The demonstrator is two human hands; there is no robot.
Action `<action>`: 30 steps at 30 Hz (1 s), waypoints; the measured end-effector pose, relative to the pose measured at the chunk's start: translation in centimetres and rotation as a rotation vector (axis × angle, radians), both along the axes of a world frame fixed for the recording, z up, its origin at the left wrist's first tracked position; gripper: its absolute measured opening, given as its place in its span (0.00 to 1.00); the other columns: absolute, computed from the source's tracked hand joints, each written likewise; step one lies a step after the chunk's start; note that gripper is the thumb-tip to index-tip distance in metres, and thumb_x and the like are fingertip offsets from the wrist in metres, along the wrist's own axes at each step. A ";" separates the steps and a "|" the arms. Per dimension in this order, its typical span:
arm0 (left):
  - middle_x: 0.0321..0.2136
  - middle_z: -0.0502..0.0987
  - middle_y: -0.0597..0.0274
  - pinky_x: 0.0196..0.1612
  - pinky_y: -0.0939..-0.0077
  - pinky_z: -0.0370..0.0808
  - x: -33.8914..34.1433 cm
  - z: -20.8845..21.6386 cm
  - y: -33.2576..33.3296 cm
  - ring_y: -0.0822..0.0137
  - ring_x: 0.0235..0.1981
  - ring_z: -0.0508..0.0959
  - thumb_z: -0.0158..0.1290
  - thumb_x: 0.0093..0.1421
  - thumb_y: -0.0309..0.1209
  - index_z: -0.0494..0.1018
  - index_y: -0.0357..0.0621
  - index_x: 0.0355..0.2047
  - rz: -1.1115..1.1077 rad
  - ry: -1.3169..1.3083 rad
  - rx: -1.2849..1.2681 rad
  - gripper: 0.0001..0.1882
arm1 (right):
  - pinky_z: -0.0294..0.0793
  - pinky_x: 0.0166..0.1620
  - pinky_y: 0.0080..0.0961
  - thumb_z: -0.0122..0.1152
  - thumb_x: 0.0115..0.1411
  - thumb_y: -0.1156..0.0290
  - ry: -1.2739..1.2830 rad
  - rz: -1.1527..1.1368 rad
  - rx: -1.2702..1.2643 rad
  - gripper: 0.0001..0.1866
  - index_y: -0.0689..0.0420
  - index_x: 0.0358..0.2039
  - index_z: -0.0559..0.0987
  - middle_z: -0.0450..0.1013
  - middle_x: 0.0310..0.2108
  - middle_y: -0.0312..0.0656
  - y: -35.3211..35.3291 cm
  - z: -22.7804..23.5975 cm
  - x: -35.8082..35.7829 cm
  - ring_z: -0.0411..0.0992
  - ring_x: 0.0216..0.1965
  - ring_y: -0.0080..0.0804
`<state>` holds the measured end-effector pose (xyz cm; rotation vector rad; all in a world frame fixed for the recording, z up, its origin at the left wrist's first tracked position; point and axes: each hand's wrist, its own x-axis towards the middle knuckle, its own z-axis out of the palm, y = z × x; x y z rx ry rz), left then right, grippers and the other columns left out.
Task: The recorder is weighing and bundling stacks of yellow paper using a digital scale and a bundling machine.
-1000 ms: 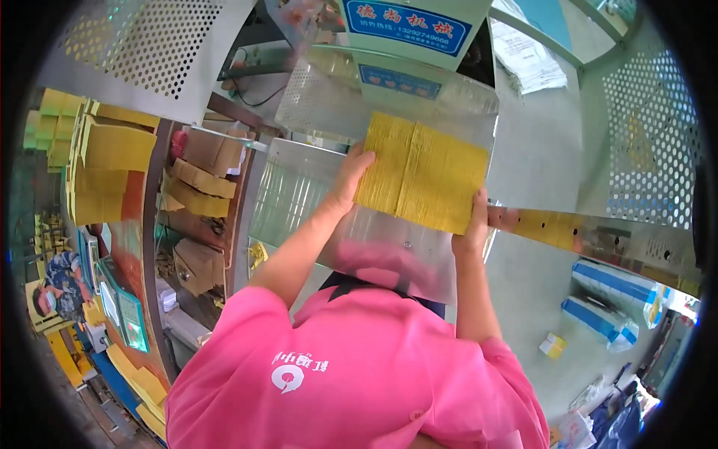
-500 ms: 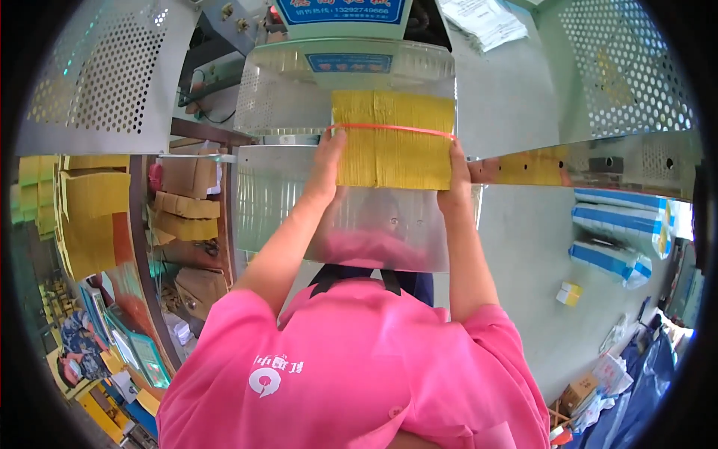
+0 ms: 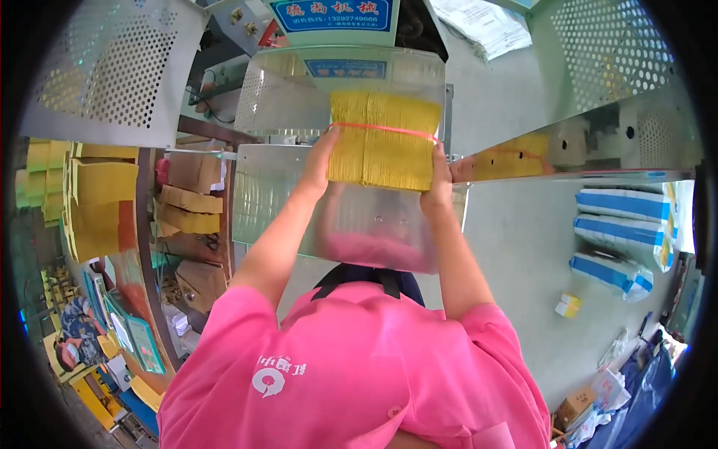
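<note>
Between my two hands is a thick bundle of yellow paper (image 3: 381,163), its ribbed edges facing up. A thin pink band (image 3: 383,130) runs across it from side to side. My left hand (image 3: 318,159) presses against the bundle's left side, and my right hand (image 3: 438,178) grips its right side. Beneath it lies a shiny metal plate (image 3: 351,217) that reflects my pink shirt. Most of my fingers are hidden by the bundle's sides.
Perforated metal guards (image 3: 112,75) rise at the far left and far right. A metal beam (image 3: 576,150) juts in from the right. Blue-and-white packs (image 3: 621,232) lie on the floor at right. Yellow paper stacks (image 3: 105,202) and a shelf with cardboard (image 3: 193,198) stand at left.
The bundle and both hands sit slightly further left in the picture, and the bundle is turned a little. The surroundings have shifted with the head's movement. Both hands keep their hold.
</note>
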<state>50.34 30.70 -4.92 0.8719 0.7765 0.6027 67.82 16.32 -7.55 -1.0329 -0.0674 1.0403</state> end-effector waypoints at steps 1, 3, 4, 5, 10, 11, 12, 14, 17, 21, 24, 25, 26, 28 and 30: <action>0.55 0.70 0.62 0.59 0.72 0.62 -0.2 0.0 0.0 0.70 0.57 0.68 0.49 0.66 0.49 0.64 0.43 0.60 -0.015 -0.005 -0.002 0.29 | 0.61 0.60 0.29 0.47 0.68 0.48 -0.036 -0.035 -0.009 0.29 0.55 0.61 0.66 0.66 0.57 0.38 0.3 -0.6 -0.1 0.63 0.58 0.29; 0.55 0.70 0.63 0.60 0.72 0.62 -0.3 0.0 0.1 0.70 0.57 0.68 0.49 0.66 0.49 0.64 0.43 0.60 -0.032 -0.008 0.008 0.30 | 0.62 0.60 0.29 0.47 0.68 0.49 -0.071 -0.072 -0.006 0.29 0.56 0.61 0.66 0.66 0.56 0.38 0.3 -1.5 0.1 0.64 0.57 0.29; 0.55 0.70 0.63 0.59 0.72 0.62 -0.3 -0.1 -0.1 0.70 0.57 0.68 0.49 0.66 0.50 0.64 0.43 0.60 -0.017 0.001 0.013 0.30 | 0.63 0.60 0.28 0.46 0.68 0.48 -0.035 -0.042 -0.010 0.30 0.56 0.61 0.66 0.66 0.57 0.38 0.0 -0.6 0.0 0.64 0.57 0.29; 0.56 0.70 0.62 0.59 0.72 0.63 -0.5 -0.2 -0.2 0.70 0.57 0.68 0.49 0.66 0.50 0.65 0.43 0.60 -0.002 0.009 0.017 0.30 | 0.63 0.60 0.28 0.46 0.68 0.48 0.001 -0.013 -0.016 0.30 0.56 0.62 0.66 0.66 0.57 0.38 -0.1 0.1 -0.2 0.64 0.57 0.29; 0.56 0.71 0.62 0.60 0.71 0.63 -3.0 -0.3 -1.5 0.68 0.58 0.69 0.46 0.67 0.51 0.66 0.42 0.59 0.071 0.034 0.021 0.30 | 0.61 0.61 0.28 0.43 0.69 0.46 -0.046 -0.103 -0.106 0.33 0.59 0.63 0.64 0.63 0.60 0.39 -0.5 0.7 -2.1 0.62 0.60 0.30; 0.55 0.72 0.62 0.59 0.71 0.64 -4.3 -0.4 -2.1 0.68 0.56 0.70 0.45 0.68 0.51 0.67 0.42 0.58 0.107 0.053 -0.015 0.29 | 0.60 0.62 0.28 0.41 0.69 0.46 -0.022 0.085 -0.021 0.34 0.60 0.64 0.62 0.62 0.61 0.39 -1.6 1.1 -2.8 0.61 0.61 0.31; 0.55 0.72 0.62 0.59 0.71 0.64 -5.8 -0.6 -2.7 0.68 0.56 0.70 0.45 0.68 0.51 0.67 0.42 0.58 0.098 0.055 -0.021 0.29 | 0.60 0.62 0.28 0.41 0.69 0.46 -0.020 0.076 -0.028 0.34 0.60 0.64 0.62 0.62 0.61 0.39 -2.4 1.0 -3.5 0.61 0.61 0.31; 0.53 0.73 0.61 0.58 0.69 0.66 -9.2 -0.7 -3.8 0.67 0.54 0.72 0.43 0.68 0.50 0.68 0.41 0.56 0.127 0.038 -0.108 0.27 | 0.44 0.68 0.28 0.35 0.72 0.48 -0.266 0.146 -0.035 0.35 0.61 0.68 0.55 0.53 0.68 0.45 -3.3 1.8 -6.3 0.48 0.69 0.34; 0.47 0.77 0.61 0.51 0.70 0.71 -11.6 -1.2 -5.8 0.68 0.46 0.76 0.42 0.69 0.48 0.71 0.40 0.52 0.284 0.080 -0.074 0.25 | 0.56 0.63 0.26 0.37 0.72 0.52 -0.376 0.035 -0.096 0.31 0.64 0.65 0.61 0.63 0.62 0.43 -4.4 1.5 -9.5 0.60 0.62 0.31; 0.41 0.78 0.63 0.44 0.74 0.72 -12.7 -2.1 -5.3 0.71 0.40 0.77 0.42 0.69 0.45 0.74 0.38 0.48 0.284 0.262 0.129 0.23 | 0.68 0.54 0.25 0.44 0.70 0.58 -0.613 -0.122 -0.342 0.23 0.62 0.53 0.76 0.77 0.47 0.44 -5.3 0.6 -10.7 0.72 0.48 0.31; 0.37 0.78 0.64 0.39 0.77 0.71 -13.6 -2.2 -4.8 0.73 0.35 0.76 0.45 0.68 0.40 0.75 0.37 0.45 0.295 0.385 0.238 0.19 | 0.73 0.43 0.27 0.49 0.67 0.60 -0.838 -0.042 -0.630 0.17 0.59 0.43 0.81 0.79 0.33 0.40 -6.0 2.9 -10.4 0.74 0.34 0.29; 0.38 0.78 0.61 0.42 0.77 0.71 -13.5 -1.6 -4.8 0.72 0.37 0.76 0.47 0.67 0.37 0.75 0.35 0.45 0.270 0.512 0.298 0.17 | 0.74 0.37 0.26 0.55 0.63 0.65 -0.959 -0.086 -0.651 0.12 0.58 0.38 0.82 0.78 0.27 0.37 -7.0 2.2 -9.9 0.73 0.29 0.24; 0.39 0.78 0.58 0.46 0.78 0.71 -13.8 -1.0 -4.6 0.71 0.40 0.76 0.50 0.66 0.33 0.75 0.33 0.44 0.251 0.642 0.363 0.15 | 0.74 0.37 0.26 0.55 0.63 0.65 -0.963 -0.092 -0.653 0.12 0.58 0.38 0.82 0.78 0.27 0.37 -7.4 2.2 -9.5 0.73 0.29 0.24; 0.40 0.78 0.59 0.47 0.77 0.72 -14.2 -0.2 -4.2 0.71 0.41 0.76 0.51 0.64 0.30 0.75 0.34 0.45 0.230 0.517 0.474 0.13 | 0.74 0.37 0.23 0.56 0.61 0.70 -0.883 -0.083 -0.529 0.10 0.60 0.39 0.81 0.79 0.30 0.37 -8.1 2.5 -9.1 0.74 0.31 0.21; 0.41 0.78 0.59 0.48 0.77 0.72 -14.6 0.6 -3.9 0.70 0.41 0.76 0.53 0.63 0.26 0.74 0.35 0.47 0.212 0.396 0.583 0.13 | 0.73 0.39 0.20 0.56 0.61 0.74 -0.721 -0.092 -0.398 0.10 0.60 0.42 0.80 0.79 0.34 0.37 -8.1 3.3 -8.2 0.74 0.35 0.20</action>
